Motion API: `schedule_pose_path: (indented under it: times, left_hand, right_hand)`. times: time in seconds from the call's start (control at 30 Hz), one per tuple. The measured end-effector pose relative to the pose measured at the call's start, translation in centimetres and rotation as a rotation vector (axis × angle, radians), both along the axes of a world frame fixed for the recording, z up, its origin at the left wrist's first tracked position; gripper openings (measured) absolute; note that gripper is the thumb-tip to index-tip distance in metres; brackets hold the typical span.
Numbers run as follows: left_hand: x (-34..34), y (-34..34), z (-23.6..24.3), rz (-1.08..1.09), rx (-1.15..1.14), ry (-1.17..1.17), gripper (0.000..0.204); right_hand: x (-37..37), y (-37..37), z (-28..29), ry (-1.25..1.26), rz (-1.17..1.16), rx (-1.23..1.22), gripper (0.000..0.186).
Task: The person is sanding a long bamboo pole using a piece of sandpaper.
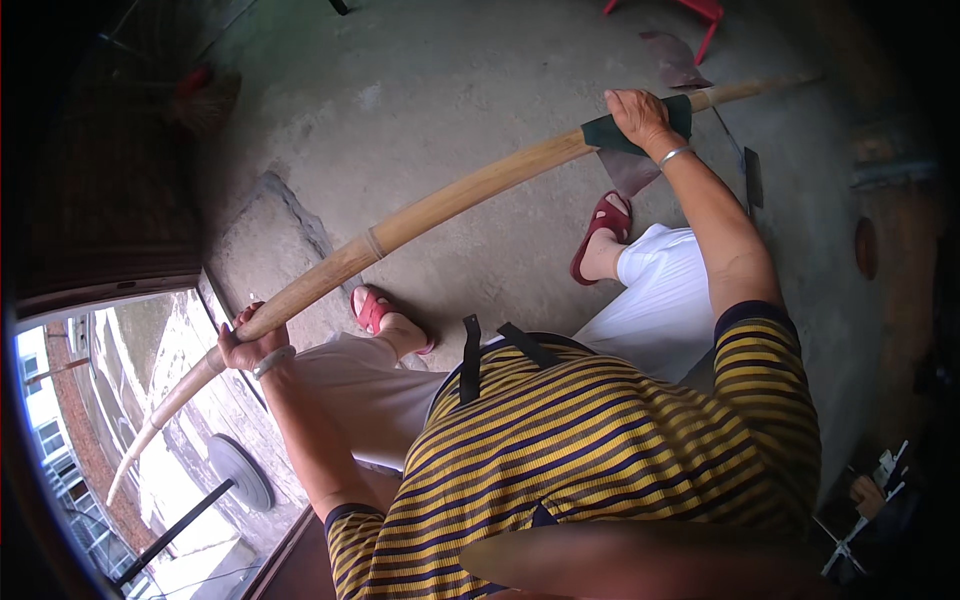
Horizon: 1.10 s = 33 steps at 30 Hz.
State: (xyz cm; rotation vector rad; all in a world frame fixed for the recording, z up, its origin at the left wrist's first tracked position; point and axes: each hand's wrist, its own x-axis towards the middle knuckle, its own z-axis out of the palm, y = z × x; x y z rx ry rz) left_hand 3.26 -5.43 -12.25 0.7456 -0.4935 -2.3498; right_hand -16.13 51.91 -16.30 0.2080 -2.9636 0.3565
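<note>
Head view: two hands (645, 122) grip one long bamboo pole (470, 192).

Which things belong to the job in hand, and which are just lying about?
In use:
bamboo pole, in left hand and right hand
green wrap, between pole and right hand

Apparently not in use:
red furniture leg, top right
grey disc, lower left

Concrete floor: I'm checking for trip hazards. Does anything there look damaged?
Yes: a jagged, dark crack marks the floor beyond the bamboo pole, up and left of the left sandal. Its ragged line interrupts the surrounding surface.
</note>
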Motion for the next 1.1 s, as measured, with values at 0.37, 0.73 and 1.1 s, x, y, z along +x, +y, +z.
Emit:
schedule_pose_path:
  times: [0.37,0.73,1.1]
  left_hand:
    - [-0.2,-0.1,-0.2,-0.006,-0.028,-0.11,0.029]
    - [-0.8,0.7,0.3,0.051,0.085,-0.156,0.025]
    - [-1.6,0.1,-0.6,0.095,0.08,-0.249,0.023]
  right_hand:
    - [0.0,0.4,-0.2,0.019,0.092,0.081,0.037]
    - [2.8,-6.7,1.0,0.174,0.183,-0.136,0.028]
    - [4.9,-13.6,0.4,0.195,0.277,-0.17,0.021]
